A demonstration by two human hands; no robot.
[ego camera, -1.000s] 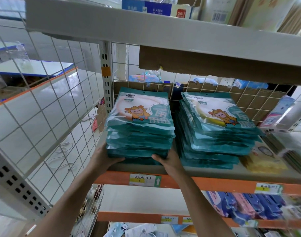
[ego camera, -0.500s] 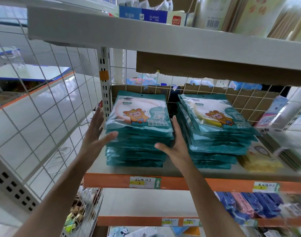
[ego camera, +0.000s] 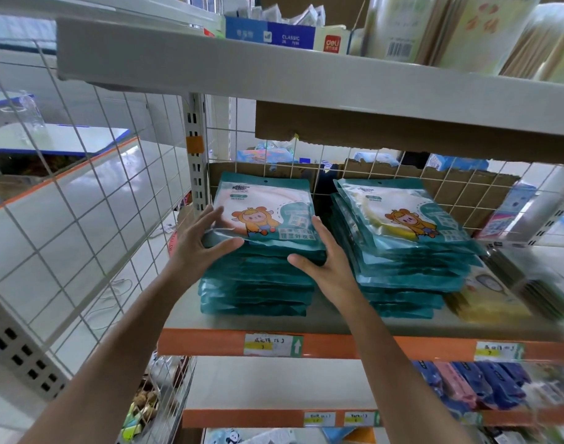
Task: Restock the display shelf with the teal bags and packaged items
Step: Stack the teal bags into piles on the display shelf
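Teal bags [ego camera: 258, 277] are lying in a flat pile on the display shelf [ego camera: 181, 317], right between the left hand [ego camera: 200, 248] and the right hand [ego camera: 327, 267]. Both hands are spread flat, pressing the pile's two sides, equally near. The bags' long sides are pointing toward the back.

A shop: a metal display shelf [ego camera: 322, 322] with orange edge strips carries price labels [ego camera: 273, 345] beneath stacked teal bags [ego camera: 258, 277], wire grid panels [ego camera: 82, 193] beside it.
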